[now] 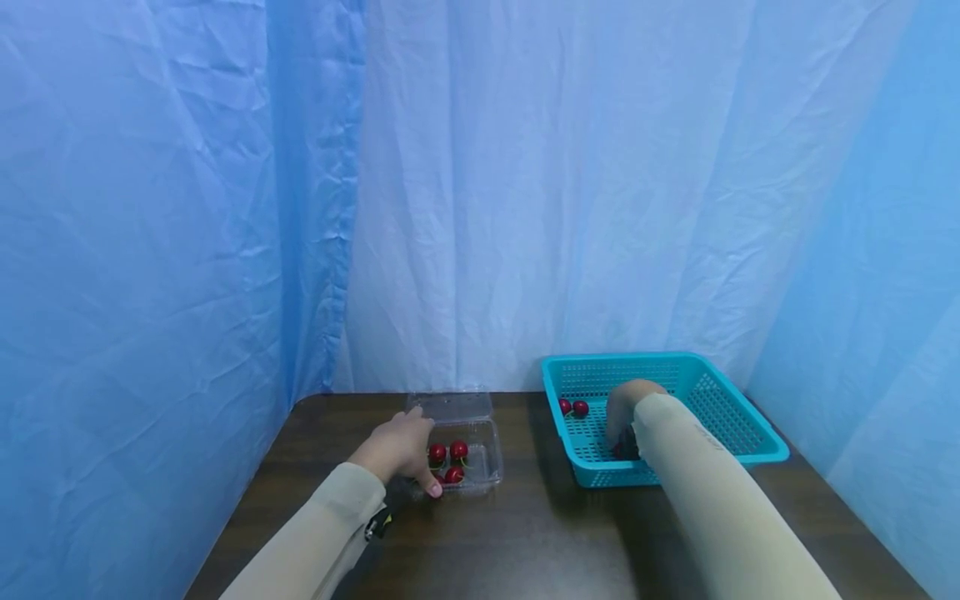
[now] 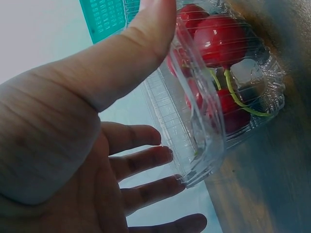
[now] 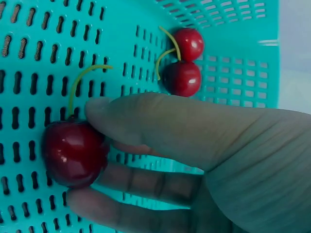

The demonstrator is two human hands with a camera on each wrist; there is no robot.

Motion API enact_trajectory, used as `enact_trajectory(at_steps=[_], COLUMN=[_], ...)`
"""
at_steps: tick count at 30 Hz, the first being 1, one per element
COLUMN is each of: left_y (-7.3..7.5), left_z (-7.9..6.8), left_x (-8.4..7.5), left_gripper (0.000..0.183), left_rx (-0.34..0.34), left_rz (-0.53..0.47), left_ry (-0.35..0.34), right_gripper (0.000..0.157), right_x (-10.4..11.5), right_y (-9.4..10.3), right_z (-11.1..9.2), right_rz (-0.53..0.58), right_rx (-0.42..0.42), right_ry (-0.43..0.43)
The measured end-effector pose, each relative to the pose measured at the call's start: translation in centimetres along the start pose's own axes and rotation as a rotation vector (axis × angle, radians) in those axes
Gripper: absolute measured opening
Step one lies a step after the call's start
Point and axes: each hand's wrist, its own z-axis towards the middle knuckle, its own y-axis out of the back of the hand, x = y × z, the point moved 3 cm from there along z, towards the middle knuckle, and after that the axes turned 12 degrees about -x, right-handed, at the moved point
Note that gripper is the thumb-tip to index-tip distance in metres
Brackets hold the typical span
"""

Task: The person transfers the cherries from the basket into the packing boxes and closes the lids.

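In the head view my left hand (image 1: 399, 450) lies along the left side of a clear plastic clamshell box (image 1: 491, 454). Several red cherries (image 1: 458, 451) with green stems sit inside the box. The left wrist view shows the fingers mostly straight, their tips at the box's edge, and the thumb across its near rim. My right hand (image 1: 628, 408) reaches down into a turquoise basket (image 1: 738, 417). There its thumb and fingertips pinch a dark red cherry (image 3: 75, 153) at the basket floor, the stem pointing up. Two more cherries (image 3: 182, 77) lie close by in the basket.
The box's hinged lid (image 1: 450, 407) stands open toward the back. Box and basket rest on a dark wooden table (image 1: 517, 542), the basket to the right. Pale blue curtains (image 1: 525, 183) hang behind and at both sides.
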Motion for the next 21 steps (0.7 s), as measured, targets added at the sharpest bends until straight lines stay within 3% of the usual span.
enact_trajectory(at_steps=[4,7,8,11,16,21], left_y=[-0.2,-1.0,-1.9,-2.4,-0.6,0.2], left_z=[0.3,1.0,1.7,2.2,0.7,-0.2], left_x=[0.2,0.6,1.3,1.6,0.4,-0.1], left_gripper=[0.12,0.123,0.125,0.124,0.119,0.114], left_rx=[0.0,-0.004,-0.018,-0.014,0.006,-0.005], left_rz=[-0.009,-0.003,-0.002,0.009,-0.005,-0.01], left_ry=[0.008,0.006,-0.012,-0.008,0.019,0.003], right_gripper=[0.037,0.038,0.037,0.034,0.031,0.019], right_x=[0.1,0.1,0.1,0.1,0.1,-0.4], right_y=[0.0,-0.1,-0.1,-0.2,-0.4,-0.6], right_z=[0.0,0.1,0.2,0.4,0.7,0.8], right_rz=[0.002,-0.019,-0.026,-0.07,-0.106,-0.051], right_rx=[-0.004,0.017,0.023,0.04,0.045,0.04], right_ry=[-0.035,-0.04,-0.039,-0.015,0.03,0.059])
